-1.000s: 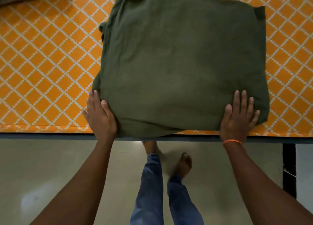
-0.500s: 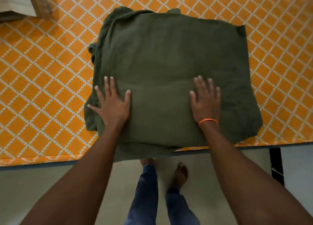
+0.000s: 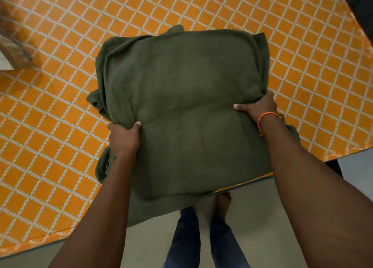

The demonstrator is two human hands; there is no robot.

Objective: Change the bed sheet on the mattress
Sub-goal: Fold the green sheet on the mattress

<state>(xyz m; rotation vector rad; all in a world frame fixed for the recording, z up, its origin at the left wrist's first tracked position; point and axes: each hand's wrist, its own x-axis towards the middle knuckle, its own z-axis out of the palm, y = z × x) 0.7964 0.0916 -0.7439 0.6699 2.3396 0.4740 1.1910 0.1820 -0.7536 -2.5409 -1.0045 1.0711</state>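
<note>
A folded dark green sheet [image 3: 185, 98] lies on the mattress, which is covered by an orange sheet with a white lattice pattern [image 3: 52, 110]. The green bundle's near edge hangs over the bed's front edge. My left hand [image 3: 124, 137] grips the bundle's left side, thumb on top and fingers tucked underneath. My right hand [image 3: 257, 106], with an orange band at the wrist, grips the right side the same way. A crease runs across the cloth between the two thumbs.
The bed's front edge [image 3: 248, 182] runs diagonally across the lower frame, with pale floor [image 3: 260, 217] below it and my legs and bare feet there. A brown object [image 3: 14, 50] sits on the bed at far left. Something dark [image 3: 361, 1] fills the top right corner.
Both hands went from pressing flat on top of the green sheet to gripping its left and right sides. The cloth now shows a crease across its middle.
</note>
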